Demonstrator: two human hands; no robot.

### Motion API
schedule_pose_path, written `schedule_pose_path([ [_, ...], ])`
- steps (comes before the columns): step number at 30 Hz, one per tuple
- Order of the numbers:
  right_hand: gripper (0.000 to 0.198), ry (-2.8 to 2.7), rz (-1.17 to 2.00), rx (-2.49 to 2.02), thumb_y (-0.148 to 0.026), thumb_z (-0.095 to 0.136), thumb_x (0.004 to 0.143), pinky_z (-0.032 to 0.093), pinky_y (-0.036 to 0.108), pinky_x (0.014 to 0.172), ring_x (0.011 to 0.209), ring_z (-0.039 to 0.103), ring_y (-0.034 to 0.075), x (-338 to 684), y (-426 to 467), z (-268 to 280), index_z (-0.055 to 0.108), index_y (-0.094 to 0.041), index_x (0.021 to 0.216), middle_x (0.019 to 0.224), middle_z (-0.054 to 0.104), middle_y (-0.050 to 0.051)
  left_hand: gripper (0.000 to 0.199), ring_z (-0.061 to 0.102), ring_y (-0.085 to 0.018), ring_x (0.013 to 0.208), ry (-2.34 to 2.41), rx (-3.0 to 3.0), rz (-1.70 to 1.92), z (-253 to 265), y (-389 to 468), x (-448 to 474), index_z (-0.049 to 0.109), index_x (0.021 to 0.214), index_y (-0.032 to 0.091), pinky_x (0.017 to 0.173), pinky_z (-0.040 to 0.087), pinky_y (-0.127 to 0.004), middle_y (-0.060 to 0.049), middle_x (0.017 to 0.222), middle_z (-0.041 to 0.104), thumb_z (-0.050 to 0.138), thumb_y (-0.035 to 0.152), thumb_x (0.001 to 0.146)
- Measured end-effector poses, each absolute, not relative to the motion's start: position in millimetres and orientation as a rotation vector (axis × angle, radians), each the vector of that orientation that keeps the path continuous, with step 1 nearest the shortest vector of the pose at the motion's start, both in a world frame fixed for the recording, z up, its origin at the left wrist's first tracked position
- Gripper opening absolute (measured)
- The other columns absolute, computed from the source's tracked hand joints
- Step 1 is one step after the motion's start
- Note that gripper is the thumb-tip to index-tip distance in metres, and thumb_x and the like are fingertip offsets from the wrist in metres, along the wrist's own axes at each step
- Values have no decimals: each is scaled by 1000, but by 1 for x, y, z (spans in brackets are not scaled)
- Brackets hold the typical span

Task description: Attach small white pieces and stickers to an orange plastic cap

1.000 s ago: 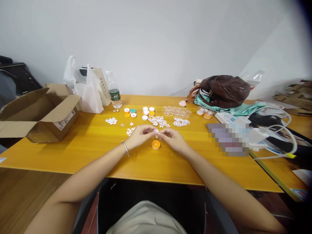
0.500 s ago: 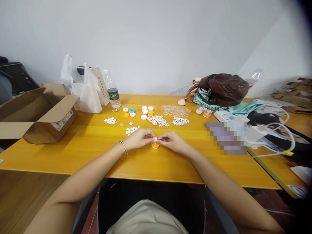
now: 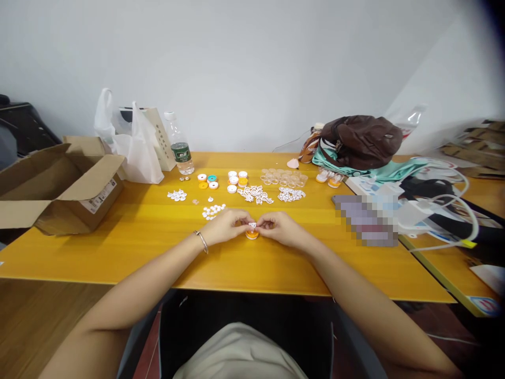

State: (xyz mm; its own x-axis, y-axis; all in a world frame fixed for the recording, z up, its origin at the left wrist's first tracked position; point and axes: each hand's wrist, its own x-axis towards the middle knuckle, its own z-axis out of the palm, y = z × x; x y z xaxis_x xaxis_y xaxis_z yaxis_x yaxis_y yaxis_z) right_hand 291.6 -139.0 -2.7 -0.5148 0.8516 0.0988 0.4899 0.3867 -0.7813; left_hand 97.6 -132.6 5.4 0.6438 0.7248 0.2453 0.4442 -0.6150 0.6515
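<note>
Where two hands meet: one orange cap (image 3: 252, 235)

Both forearms reach forward and converge. The left hand (image 3: 225, 225) and right hand (image 3: 279, 228) meet fingertip to fingertip, each grip pinched, knuckles up, a bracelet circling the left wrist.

1. The small white piece (image 3: 252, 225) is a tiny, pale plastic part, too small to make out in detail; it sits directly on top of the orange disc, pinched between the fingertips of the left hand (image 3: 226, 225) and the right hand (image 3: 281, 228)
2. The orange disc (image 3: 252, 235) is a small round cap-like part, lying flat on the yellow table near its front middle, mostly hidden between the two hands, with only its front edge showing
</note>
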Motion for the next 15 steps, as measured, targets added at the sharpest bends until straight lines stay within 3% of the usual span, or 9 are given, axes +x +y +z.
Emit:
schedule_pose_path([
  [15, 27, -2130, 1012, -1187, -37, 56, 72, 38, 21, 53, 57, 53, 11, 292, -138, -4, 67, -12, 74, 68, 66, 4, 15, 58, -12, 70, 929, 2296, 657, 2, -130, 102, 63, 79, 14, 66, 44, -22, -3, 78, 66, 55, 27, 77],
])
